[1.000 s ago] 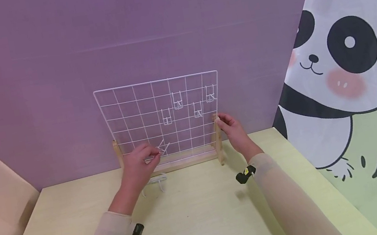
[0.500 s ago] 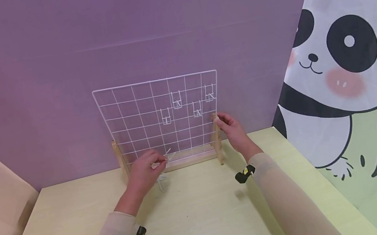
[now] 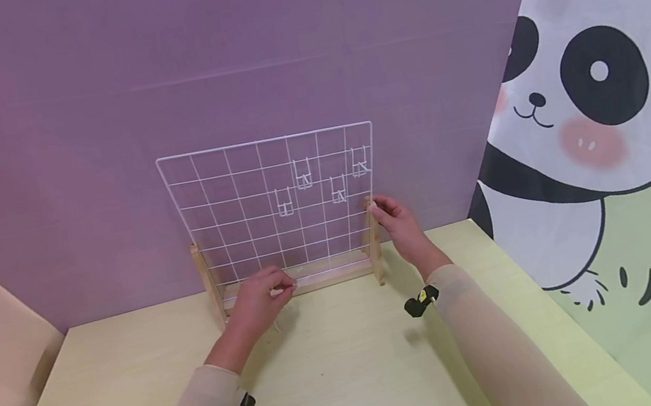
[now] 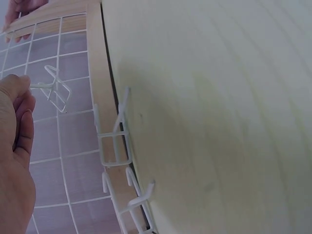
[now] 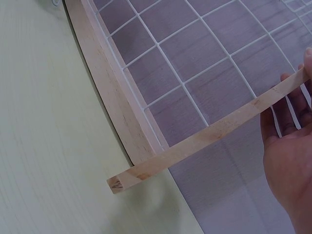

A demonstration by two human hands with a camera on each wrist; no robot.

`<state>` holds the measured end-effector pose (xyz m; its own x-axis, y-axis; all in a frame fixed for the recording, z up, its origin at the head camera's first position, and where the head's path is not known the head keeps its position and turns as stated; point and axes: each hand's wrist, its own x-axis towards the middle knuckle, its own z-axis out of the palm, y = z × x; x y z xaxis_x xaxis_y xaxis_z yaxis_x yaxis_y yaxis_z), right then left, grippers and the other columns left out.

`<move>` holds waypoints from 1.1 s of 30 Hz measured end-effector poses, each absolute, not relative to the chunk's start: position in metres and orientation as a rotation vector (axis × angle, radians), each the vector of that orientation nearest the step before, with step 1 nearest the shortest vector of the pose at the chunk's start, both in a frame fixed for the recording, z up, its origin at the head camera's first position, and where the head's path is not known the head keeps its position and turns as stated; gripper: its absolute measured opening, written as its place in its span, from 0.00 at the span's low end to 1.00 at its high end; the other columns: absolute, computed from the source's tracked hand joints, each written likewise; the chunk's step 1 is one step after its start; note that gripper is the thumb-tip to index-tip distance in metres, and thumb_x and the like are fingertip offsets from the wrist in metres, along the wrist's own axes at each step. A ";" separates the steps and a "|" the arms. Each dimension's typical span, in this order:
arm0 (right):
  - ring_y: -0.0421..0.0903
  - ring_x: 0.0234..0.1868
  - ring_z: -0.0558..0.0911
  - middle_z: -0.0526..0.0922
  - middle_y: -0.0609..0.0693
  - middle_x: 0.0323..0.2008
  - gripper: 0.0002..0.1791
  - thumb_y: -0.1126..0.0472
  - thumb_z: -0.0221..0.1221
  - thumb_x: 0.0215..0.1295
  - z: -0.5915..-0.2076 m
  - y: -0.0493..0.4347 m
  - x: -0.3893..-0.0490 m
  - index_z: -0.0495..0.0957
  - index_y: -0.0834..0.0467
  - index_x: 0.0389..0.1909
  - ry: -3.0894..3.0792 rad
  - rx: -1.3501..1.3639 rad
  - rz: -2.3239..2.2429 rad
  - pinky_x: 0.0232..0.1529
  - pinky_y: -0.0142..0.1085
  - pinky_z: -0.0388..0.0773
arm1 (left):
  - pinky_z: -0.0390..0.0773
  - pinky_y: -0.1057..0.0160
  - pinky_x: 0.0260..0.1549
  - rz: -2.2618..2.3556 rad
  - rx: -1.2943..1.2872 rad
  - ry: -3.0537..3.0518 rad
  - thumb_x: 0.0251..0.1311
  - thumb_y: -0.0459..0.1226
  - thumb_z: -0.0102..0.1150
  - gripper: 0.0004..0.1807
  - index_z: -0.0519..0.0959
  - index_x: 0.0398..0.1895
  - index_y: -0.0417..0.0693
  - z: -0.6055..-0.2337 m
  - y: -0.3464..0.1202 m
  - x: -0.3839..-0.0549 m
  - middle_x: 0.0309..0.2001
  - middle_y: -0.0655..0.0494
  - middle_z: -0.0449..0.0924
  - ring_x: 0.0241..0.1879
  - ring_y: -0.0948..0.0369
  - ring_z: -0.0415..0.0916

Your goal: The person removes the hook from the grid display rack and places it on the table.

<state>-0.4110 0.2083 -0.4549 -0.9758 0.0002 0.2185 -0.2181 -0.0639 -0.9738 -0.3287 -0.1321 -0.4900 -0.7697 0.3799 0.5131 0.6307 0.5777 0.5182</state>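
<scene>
A white wire grid panel (image 3: pixel 248 205) stands upright in a wooden stand (image 3: pixel 337 274). Between thumb and fingertips, my left hand (image 3: pixel 259 300) pinches a white wire hook (image 4: pixel 59 92), held in front of the lower grid; in the head view the hand mostly covers this hook. Two more white hooks lie by the stand's base rail in the left wrist view, a nearer hook (image 4: pixel 136 202) and a farther hook (image 4: pixel 116 146). At the right side my right hand (image 3: pixel 403 226) grips the top of the wooden upright (image 5: pixel 209 131), fingers behind it and thumb in front.
Several white hooks hang on the grid's upper right half, among them one hook (image 3: pixel 303 176) near the top. The pale wooden table (image 3: pixel 343 387) stretches out in front of the stand. Behind rises a purple backdrop (image 3: pixel 247 43), with a panda picture (image 3: pixel 608 112) on the right wall.
My left hand has moved down and slightly right with the hook, lower along the grid, now covering most of the loose hooks in the head view. The right hand stays on the upright.
</scene>
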 end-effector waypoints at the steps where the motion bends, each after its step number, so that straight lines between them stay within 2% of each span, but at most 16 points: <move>1: 0.42 0.60 0.80 0.84 0.50 0.59 0.22 0.63 0.59 0.85 -0.455 0.208 -0.411 0.75 0.67 0.73 -2.046 0.232 2.174 0.77 0.45 0.72 | 0.91 0.57 0.47 -1.011 -0.816 -2.482 0.65 0.25 0.77 0.07 0.90 0.40 0.45 -0.491 -0.132 -0.329 0.40 0.59 0.87 0.44 0.56 0.89; 7: 0.44 0.61 0.79 0.82 0.54 0.62 0.22 0.64 0.58 0.85 -0.455 0.208 -0.411 0.75 0.67 0.74 -2.053 0.224 2.174 0.78 0.47 0.70 | 0.91 0.57 0.47 -1.006 -0.808 -2.566 0.65 0.26 0.76 0.07 0.91 0.41 0.45 -0.494 -0.132 -0.332 0.40 0.59 0.85 0.44 0.57 0.88; 15: 0.42 0.60 0.80 0.83 0.50 0.59 0.22 0.63 0.59 0.85 -0.457 0.209 -0.413 0.75 0.67 0.73 -2.055 0.255 2.165 0.77 0.46 0.71 | 0.90 0.58 0.44 -0.910 -0.844 -2.629 0.66 0.27 0.76 0.07 0.91 0.41 0.47 -0.500 -0.131 -0.337 0.39 0.61 0.85 0.41 0.60 0.85; 25: 0.43 0.61 0.80 0.83 0.55 0.63 0.22 0.63 0.59 0.86 -0.454 0.208 -0.411 0.75 0.68 0.73 -2.052 0.258 2.161 0.77 0.45 0.72 | 0.89 0.61 0.42 -0.804 -0.934 -2.661 0.67 0.26 0.75 0.05 0.90 0.41 0.43 -0.503 -0.129 -0.340 0.39 0.59 0.84 0.40 0.61 0.84; 33: 0.43 0.61 0.80 0.82 0.57 0.63 0.22 0.63 0.59 0.86 -0.454 0.208 -0.412 0.75 0.68 0.73 -2.041 0.258 2.177 0.79 0.47 0.70 | 0.88 0.61 0.41 -0.743 -0.949 -2.690 0.67 0.27 0.75 0.05 0.89 0.38 0.45 -0.504 -0.128 -0.339 0.37 0.61 0.83 0.37 0.63 0.81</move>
<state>-0.4118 0.2080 -0.4543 -0.9746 -0.0106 0.2239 -0.2227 -0.0658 -0.9727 -0.3389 -0.1276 -0.5040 -0.7757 0.5337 0.3367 0.6309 0.6686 0.3937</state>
